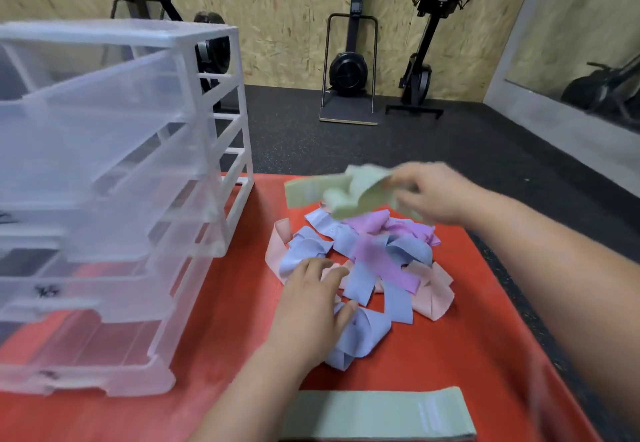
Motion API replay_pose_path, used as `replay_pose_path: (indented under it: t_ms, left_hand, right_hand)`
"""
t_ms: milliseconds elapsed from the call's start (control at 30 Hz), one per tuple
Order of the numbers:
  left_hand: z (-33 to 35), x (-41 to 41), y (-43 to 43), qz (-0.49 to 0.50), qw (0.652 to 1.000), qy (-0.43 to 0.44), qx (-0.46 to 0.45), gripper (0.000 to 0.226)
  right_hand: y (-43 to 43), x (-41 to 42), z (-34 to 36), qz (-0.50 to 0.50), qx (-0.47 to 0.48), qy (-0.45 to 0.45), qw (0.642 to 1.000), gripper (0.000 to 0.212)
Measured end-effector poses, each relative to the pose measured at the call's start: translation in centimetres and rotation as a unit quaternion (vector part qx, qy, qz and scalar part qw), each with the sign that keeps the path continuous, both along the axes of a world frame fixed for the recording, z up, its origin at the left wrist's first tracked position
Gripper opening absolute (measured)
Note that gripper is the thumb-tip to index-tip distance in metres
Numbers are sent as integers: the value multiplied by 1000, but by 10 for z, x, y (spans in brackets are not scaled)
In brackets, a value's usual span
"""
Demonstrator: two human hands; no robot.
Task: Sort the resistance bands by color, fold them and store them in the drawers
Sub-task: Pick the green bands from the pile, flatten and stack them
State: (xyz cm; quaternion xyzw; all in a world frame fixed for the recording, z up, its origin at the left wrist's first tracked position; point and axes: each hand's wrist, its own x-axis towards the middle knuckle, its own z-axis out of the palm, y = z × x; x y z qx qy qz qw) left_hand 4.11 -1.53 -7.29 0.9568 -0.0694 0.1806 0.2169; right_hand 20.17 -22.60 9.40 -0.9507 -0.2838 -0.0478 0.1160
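Observation:
A tangled pile of blue, pink and purple resistance bands (pixel 374 268) lies on the red mat (pixel 467 355). My right hand (pixel 433 192) is shut on a pale green band (pixel 339 192) and holds it in the air above the far side of the pile. My left hand (pixel 311 306) rests flat on the near left of the pile, fingers spread over blue bands. Another green band (pixel 377 414) lies flat near the front edge. A clear plastic drawer unit (pixel 114 182) stands at the left with its drawers pulled out.
The red mat sits on a dark rubber floor (pixel 415 144). Gym machines (pixel 349 67) stand against a wooden wall at the back. A mirror (pixel 588 71) is on the right wall.

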Motion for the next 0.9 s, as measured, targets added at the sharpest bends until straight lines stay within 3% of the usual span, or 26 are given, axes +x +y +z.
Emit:
replay_pose_path:
  t_ms: [133,367,500,633,800,833,900]
  left_hand:
    - [7,-10,10,24,999,27,9,49]
    - [4,-19,23,40,998,45,26,46]
    - [9,-20,26,49,997,55,20,58]
    - [5,-18,27,49,997,58,23,44]
    - [3,-16,26,44,997,55,7,44]
    - [2,-15,26,42,998,52,4,44]
    - [1,-13,26,42,998,44,2,43]
  right_hand:
    - [-16,-28,-73,-2,-183,134,974,36]
    - [-28,-49,-118,-93,-35,147,984,27]
    - [-18,-53,-129,-119,15,115,986,41]
    - [4,-52,-135,-133,-19,43,990,54]
    - [18,-32,-151,-106,-96,96,985,64]
    - [18,-27,-154,-98,-108,93,985,63]
    - [22,-31,-144,-101,-104,48,988,43]
